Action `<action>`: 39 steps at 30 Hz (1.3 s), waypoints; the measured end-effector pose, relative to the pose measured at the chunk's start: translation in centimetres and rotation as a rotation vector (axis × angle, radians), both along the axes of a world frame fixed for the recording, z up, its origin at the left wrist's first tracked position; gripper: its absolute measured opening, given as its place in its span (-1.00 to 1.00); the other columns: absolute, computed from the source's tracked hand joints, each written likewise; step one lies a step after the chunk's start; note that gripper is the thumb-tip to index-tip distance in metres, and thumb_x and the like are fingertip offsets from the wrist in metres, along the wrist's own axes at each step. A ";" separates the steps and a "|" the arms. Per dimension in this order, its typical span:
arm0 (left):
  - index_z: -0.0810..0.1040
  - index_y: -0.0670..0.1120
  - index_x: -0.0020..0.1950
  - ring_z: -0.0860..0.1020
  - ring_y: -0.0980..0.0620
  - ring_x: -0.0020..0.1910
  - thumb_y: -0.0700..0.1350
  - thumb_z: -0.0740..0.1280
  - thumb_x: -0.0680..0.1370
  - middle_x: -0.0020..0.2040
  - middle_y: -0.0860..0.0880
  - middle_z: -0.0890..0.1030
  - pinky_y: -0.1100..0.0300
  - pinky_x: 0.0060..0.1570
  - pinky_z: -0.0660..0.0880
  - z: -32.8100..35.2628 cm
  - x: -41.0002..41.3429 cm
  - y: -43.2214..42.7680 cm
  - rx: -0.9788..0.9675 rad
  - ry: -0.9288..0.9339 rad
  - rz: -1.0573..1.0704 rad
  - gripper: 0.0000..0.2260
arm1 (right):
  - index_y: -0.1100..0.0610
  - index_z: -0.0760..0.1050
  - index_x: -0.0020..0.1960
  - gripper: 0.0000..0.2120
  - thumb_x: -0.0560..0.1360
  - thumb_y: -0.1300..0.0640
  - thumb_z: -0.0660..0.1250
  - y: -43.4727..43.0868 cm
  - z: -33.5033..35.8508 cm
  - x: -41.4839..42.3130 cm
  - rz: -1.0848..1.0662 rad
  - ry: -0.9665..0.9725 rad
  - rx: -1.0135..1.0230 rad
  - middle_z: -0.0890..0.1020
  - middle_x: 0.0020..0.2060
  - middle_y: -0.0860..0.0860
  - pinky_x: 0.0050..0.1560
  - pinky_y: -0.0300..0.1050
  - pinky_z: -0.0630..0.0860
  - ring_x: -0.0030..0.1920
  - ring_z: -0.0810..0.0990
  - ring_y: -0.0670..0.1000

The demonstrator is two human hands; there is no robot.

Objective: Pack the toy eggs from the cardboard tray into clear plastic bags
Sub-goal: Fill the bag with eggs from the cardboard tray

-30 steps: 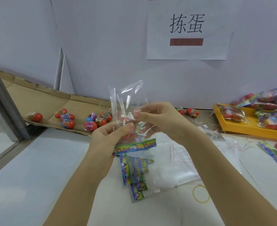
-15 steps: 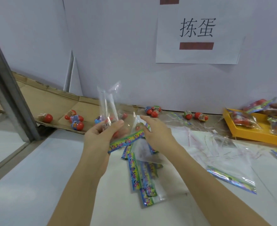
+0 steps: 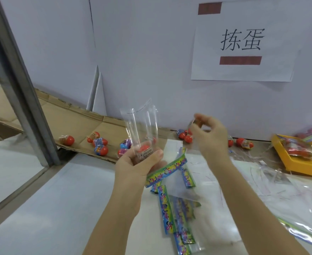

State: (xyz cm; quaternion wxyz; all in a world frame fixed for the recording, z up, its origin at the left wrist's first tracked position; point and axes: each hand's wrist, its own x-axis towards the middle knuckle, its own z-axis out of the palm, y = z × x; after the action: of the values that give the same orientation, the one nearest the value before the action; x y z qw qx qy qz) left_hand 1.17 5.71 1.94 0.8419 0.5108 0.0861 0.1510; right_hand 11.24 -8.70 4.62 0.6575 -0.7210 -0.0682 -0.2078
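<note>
Left hand (image 3: 138, 163) grips clear bag (image 3: 142, 124) upright, mouth up for loading, one egg (image 3: 144, 149) inside; right hand (image 3: 209, 138) beside it, fingers curled, blurred, hold unclear; loose eggs (image 3: 101, 150) wait on cardboard tray (image 3: 74, 122), far left.

Small packing workstation, white table (image 3: 50, 208), partition wall (image 3: 151, 52) bearing a printed paper sign (image 3: 241, 70), toy eggs (image 3: 101, 150) loose on cardboard (image 3: 74, 122) far left, clear bags (image 3: 170, 214) stacked near centre, yellow tray (image 3: 298, 165) of filled bags (image 3: 298, 150) far right.
</note>
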 end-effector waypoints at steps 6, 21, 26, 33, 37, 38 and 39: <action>0.63 -0.13 0.04 0.70 -0.02 -0.25 -0.33 0.54 0.32 -0.16 -0.12 0.71 0.28 -0.27 0.60 -0.1 -0.6 -1.5 0.277 -0.027 -0.068 -0.67 | -0.06 0.60 -0.07 -0.73 0.30 0.23 0.42 -2.4 6.3 -3.9 0.389 -0.213 0.117 0.69 -0.12 -0.05 -0.03 -0.16 0.60 -0.13 0.70 -0.02; 0.64 -0.06 0.03 0.71 -0.01 -0.17 -0.13 0.56 0.14 -0.13 -0.11 0.73 0.20 -0.29 0.62 0.7 -1.5 -2.7 0.272 -0.137 -0.206 -0.54 | -0.09 0.65 -0.03 -0.76 0.38 0.20 0.51 -5.6 8.4 -5.8 0.515 -0.138 -0.558 0.70 -0.11 -0.16 0.17 -0.07 0.53 0.03 0.63 -0.10; 0.69 -0.04 -0.03 0.66 0.00 -0.36 -0.04 0.57 0.17 -0.21 -0.05 0.71 0.24 -0.31 0.60 0.8 -1.5 -2.9 0.245 -0.095 -0.176 -0.61 | -0.05 0.65 -0.05 -0.79 0.33 0.12 0.52 -5.7 8.7 -6.2 0.604 -0.075 -0.602 0.71 -0.11 -0.13 0.10 0.00 0.59 -0.02 0.66 0.03; 0.68 -0.12 -0.04 0.64 0.00 -0.38 -0.04 0.55 0.21 -0.27 -0.04 0.68 0.23 -0.30 0.60 1.1 -1.7 -2.7 0.265 -0.111 -0.143 -0.64 | -0.05 0.66 -0.04 -0.64 0.26 -0.21 0.42 -5.8 9.1 -7.0 0.607 -0.057 -0.644 0.71 -0.11 -0.16 0.10 -0.14 0.57 -0.01 0.65 -0.15; 0.67 -0.05 -0.15 0.62 0.04 -0.41 -0.03 0.55 0.20 -0.36 0.01 0.63 0.22 -0.31 0.60 1.2 -1.8 -2.8 0.278 -0.138 -0.169 -0.73 | -0.22 0.63 0.01 -0.49 0.11 -0.38 0.44 -4.6 9.0 -7.5 0.575 -0.038 -0.878 0.65 -0.12 -0.33 0.07 -0.18 0.48 -0.01 0.59 -0.24; 0.68 -0.02 -0.18 0.61 0.05 -0.41 -0.02 0.55 0.20 -0.36 0.01 0.62 0.22 -0.30 0.60 1.2 -1.9 -2.8 0.285 -0.147 -0.179 -0.76 | -0.27 0.61 0.01 -0.49 0.11 -0.41 0.43 -4.2 8.9 -7.6 0.548 -0.030 -0.929 0.63 -0.13 -0.35 0.11 -0.14 0.47 0.01 0.57 -0.22; 0.68 0.00 -0.18 0.61 0.07 -0.41 -0.02 0.55 0.19 -0.36 0.01 0.61 0.22 -0.30 0.60 1.2 -1.9 -2.8 0.291 -0.153 -0.182 -0.76 | -0.32 0.59 0.00 -0.52 0.12 -0.42 0.39 -3.8 8.8 -7.8 0.519 -0.026 -0.972 0.62 -0.14 -0.37 0.17 -0.08 0.45 0.04 0.55 -0.18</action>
State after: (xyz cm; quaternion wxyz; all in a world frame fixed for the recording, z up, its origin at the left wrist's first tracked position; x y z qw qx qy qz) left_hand -0.73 2.93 3.16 0.7736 0.6198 -0.0474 0.1232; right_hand 3.46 -12.53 13.43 0.2776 -0.8985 -0.3399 0.0076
